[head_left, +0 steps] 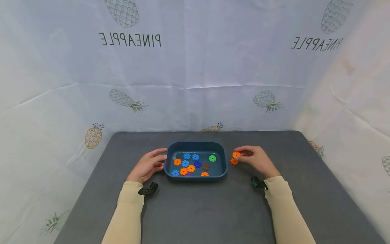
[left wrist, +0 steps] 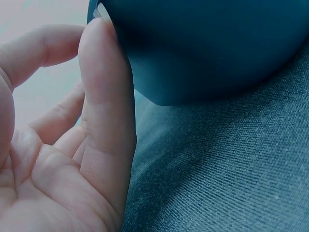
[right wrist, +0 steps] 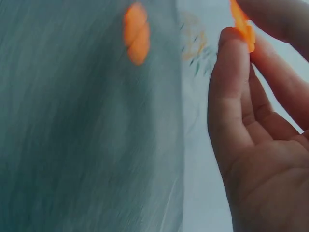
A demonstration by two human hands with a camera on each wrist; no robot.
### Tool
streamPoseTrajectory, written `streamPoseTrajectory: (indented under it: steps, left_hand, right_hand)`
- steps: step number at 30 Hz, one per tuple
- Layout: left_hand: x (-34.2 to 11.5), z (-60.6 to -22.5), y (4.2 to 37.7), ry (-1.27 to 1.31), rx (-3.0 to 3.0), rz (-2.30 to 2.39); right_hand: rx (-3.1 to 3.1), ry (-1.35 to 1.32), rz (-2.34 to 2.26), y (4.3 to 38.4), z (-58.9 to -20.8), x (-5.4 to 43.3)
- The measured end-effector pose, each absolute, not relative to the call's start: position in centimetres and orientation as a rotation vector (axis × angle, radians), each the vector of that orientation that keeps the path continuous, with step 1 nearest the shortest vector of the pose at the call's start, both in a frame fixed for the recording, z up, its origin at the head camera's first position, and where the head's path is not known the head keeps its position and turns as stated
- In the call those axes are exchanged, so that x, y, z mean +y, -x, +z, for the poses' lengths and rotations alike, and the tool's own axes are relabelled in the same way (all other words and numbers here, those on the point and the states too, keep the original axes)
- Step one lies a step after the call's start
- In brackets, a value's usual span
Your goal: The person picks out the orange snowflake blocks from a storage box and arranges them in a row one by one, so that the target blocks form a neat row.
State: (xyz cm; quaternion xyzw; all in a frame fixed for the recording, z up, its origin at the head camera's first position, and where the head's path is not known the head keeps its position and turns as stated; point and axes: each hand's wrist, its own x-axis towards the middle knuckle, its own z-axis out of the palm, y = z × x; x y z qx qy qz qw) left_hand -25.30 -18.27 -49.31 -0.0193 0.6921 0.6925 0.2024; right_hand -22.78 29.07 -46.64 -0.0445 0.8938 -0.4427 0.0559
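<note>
A dark blue rectangular bin (head_left: 195,179) sits on the grey table, with several flower-shaped plastic discs inside, such as a green one (head_left: 212,158) and a brown one (head_left: 206,166). My left hand (head_left: 147,166) is at the bin's left side, its thumb (left wrist: 106,92) against the outer wall and its fingers loosely extended. To the right of the bin, my right hand (head_left: 254,160) pinches an orange flower-shaped disc (right wrist: 245,30) between thumb and fingertips. Close below it, a second orange flower-shaped disc (head_left: 234,161) lies on the table.
The grey cloth-like table top (head_left: 204,210) runs back to a white curtain (head_left: 195,108) printed with pineapples. More of the same curtain stands at both sides. A black wrist strap (head_left: 148,188) is on the left wrist, another (head_left: 259,183) on the right.
</note>
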Motion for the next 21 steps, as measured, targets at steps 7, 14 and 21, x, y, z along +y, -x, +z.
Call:
streamPoseTrajectory:
  steps: [7,14,21]
  left_hand:
    - [-18.3,-49.2,25.3,0.06,1.939,1.925]
    - [-18.4,-49.1,25.4,0.061,1.933,1.933]
    - [-18.3,-49.4,25.4,0.065,1.907,1.941]
  right_hand:
    - [2.766,0.106,-1.207,22.7,-47.7,30.8]
    - [2.769,0.073,-1.135,23.0,-48.1,30.8]
    - [2.781,0.062,-1.086,23.2,-48.6,30.7]
